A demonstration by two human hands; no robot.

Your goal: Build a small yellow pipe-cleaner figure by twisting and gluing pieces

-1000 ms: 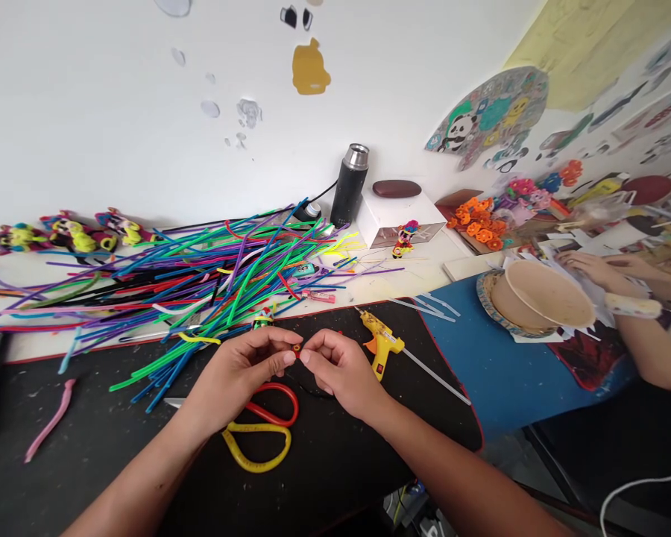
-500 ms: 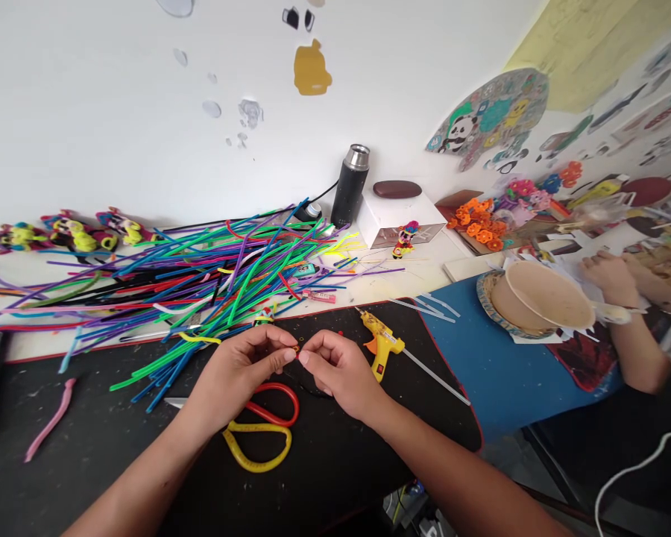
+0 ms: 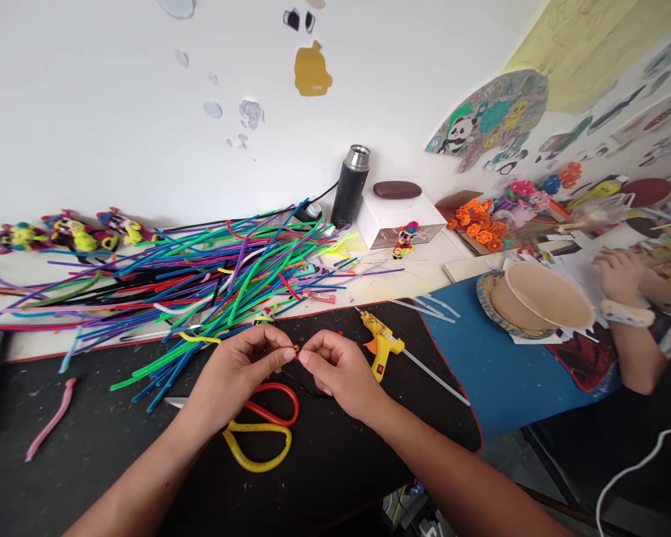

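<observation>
Wall: white, with bits of sticker and tape residue; a yellow patch high up near the middle.
Table: pale top running along the wall.
Black mat: covers the near part of the table, speckled with scraps; both hands work above it.
Blue mat: to the right of the black mat, edges touching.
Pipe cleaners: loose heap of many colours fanned across the table, the near ends overlapping the black mat's far edge.
Bowl: tan, tilted, resting on a patterned plate on the blue mat.
Co-worker's hand: just right of the bowl, among white paper pieces.
Flask: dark, steel cap, upright by the wall.
White box: just right of the flask, a brown oval case on top.
Scissors: red and yellow handles, flat on the black mat, under the left wrist.
Glue gun: yellow, lying on the black mat just beyond the right hand.
Left hand: thumb and forefinger pinched on the ring.
Right hand: fingertips pinched on the ring's other side.
Ring: tiny red and orange loop, held between both hands' fingertips above the black mat.
</observation>
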